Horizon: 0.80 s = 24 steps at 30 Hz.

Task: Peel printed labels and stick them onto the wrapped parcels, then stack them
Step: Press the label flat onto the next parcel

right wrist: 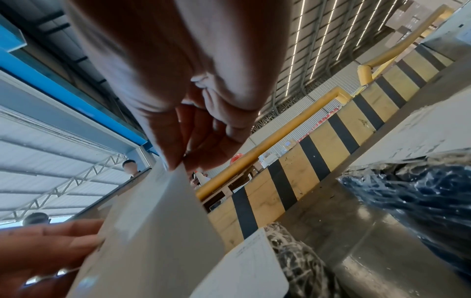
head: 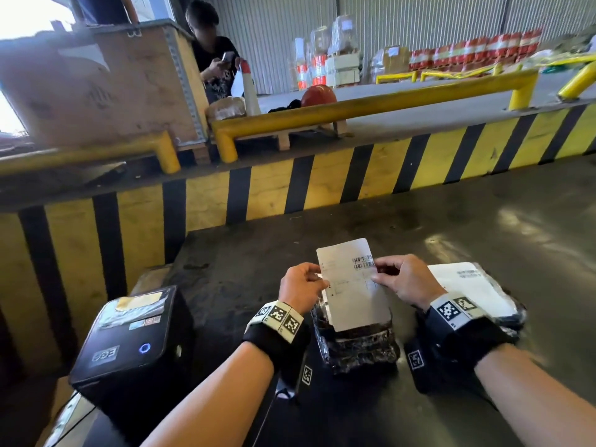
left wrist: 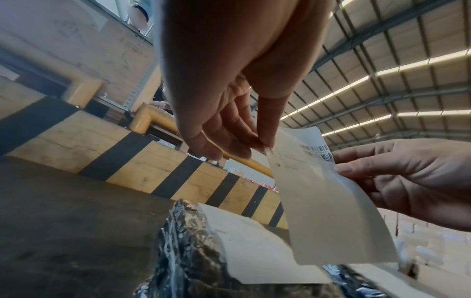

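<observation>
White paper is what you have between your hands: a printed label [head: 353, 285] still on its backing, held up over the counter [head: 483, 227] with its long axis running away from you and tilted a little to the left. Your left hand [head: 301, 287] pinches the left edge near the far end, thumb against fingertips [left wrist: 266, 144], and your right hand [head: 404, 280] grips the right edge just under the barcode, so both hands sit opposite each other on the short span. Neither one is free. Directly beneath the label lies a parcel [head: 358, 345] wrapped in black film, and the left wrist view shows a white sheet lying across its top, whether stuck down you cannot tell from here. A second wrapped parcel [head: 483, 295] with a label on its face sits just to the right of your right hand. The label printer [head: 129, 343] stands at your left, well apart. By the look of it you are starting the peel at the left edge; the near parcel lies straight below, so the coming move is mostly downward, and both hands are about equally near it.
</observation>
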{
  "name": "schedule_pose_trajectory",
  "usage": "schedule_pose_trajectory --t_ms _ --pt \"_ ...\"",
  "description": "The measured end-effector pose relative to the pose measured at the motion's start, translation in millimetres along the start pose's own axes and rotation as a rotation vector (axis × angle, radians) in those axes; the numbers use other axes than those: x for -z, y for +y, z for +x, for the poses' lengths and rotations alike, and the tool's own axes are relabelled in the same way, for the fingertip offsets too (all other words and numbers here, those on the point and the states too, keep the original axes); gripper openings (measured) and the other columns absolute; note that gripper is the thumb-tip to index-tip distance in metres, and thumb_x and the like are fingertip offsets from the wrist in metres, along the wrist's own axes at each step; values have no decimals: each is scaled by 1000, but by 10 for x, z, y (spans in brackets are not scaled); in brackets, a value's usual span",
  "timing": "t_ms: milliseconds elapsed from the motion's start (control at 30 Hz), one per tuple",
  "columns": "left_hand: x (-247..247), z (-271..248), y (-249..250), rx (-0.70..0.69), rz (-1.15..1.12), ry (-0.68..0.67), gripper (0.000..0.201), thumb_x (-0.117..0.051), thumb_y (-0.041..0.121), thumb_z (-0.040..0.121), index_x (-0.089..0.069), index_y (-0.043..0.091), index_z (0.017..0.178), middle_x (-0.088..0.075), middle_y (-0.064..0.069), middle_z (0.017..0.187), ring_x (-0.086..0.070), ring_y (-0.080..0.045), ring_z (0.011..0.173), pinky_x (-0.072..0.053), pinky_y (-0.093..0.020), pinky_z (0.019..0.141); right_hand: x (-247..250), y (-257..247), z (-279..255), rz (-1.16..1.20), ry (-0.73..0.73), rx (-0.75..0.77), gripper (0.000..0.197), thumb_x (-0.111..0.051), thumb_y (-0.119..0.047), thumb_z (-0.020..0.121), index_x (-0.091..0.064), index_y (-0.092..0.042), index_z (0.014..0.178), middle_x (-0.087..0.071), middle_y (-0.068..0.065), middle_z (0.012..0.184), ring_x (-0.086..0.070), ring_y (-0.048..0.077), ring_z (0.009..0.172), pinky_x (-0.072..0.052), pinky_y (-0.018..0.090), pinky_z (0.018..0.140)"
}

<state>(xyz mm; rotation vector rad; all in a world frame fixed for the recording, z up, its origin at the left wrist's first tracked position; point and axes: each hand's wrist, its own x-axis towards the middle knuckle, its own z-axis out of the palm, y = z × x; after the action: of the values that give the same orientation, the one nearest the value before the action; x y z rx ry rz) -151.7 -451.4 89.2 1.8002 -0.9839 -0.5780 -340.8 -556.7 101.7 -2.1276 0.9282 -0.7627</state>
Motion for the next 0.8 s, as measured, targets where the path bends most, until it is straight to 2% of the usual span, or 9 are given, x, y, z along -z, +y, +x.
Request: schedule_pose_trajectory --t_ms 67,167,233,300,400,533,667,800 --pt "-23 63 9 24 49 16 19 -73 8 77 -63 21 85 -73 -6 89 -70 -22 85 -57 -39 81 -55 83 108 -63 -25 -2 29 -70 -18 82 -70 -14 110 -70 0 109 -60 10 90 -42 19 78" --pt "-59 207 -26 47 115 27 18 -72 7 80 -64 15 93 -71 -3 88 -68 -17 82 -54 -23 67 -131 204 292 -90 -55 -4 31 -72 -18 80 -69 -11 111 -70 3 111 -58 9 90 -42 19 80" --pt "-73 296 -67 66 146 20 18 -71 5 81 -64 13 95 -70 -2 88 -67 -14 81 -49 -16 61 -192 266 390 -99 -91 2 32 -72 -16 80 -69 -8 111 -70 4 112 -58 9 90 -41 17 80" --pt "-108 367 -122 86 186 4 18 -71 6 81 -64 14 96 -71 -3 90 -67 -15 84 -49 -18 65 -240 333 445 -98 -126 -6 32 -70 -15 81 -68 -8 112 -69 3 112 -58 8 91 -40 17 79" --pt "-161 439 -207 95 264 -4 16 -71 10 80 -65 15 94 -72 -5 88 -69 -19 85 -52 -26 74 -301 455 507 -93 -148 -40 33 -71 -19 80 -69 -11 113 -70 2 112 -64 12 96 -46 20 84" --pt "-211 490 -292 89 308 14 17 -71 12 82 -66 13 98 -71 -4 87 -67 -17 84 -47 -18 69 -359 543 546 -75 -170 -73 32 -71 -20 81 -69 -15 112 -70 0 112 -64 13 96 -48 22 84" --pt "-231 511 -319 91 335 6 18 -70 12 83 -66 14 101 -70 -1 88 -65 -15 85 -45 -21 71 -390 552 538 -92 -156 -72 31 -70 -20 82 -68 -15 113 -69 1 113 -64 14 98 -49 22 84" --pt "-255 533 -355 92 320 15 19 -69 11 83 -66 14 102 -71 -3 91 -66 -17 88 -50 -24 76 -420 575 526 -102 -144 -76 33 -70 -20 81 -68 -14 113 -69 1 115 -64 14 100 -48 20 85"
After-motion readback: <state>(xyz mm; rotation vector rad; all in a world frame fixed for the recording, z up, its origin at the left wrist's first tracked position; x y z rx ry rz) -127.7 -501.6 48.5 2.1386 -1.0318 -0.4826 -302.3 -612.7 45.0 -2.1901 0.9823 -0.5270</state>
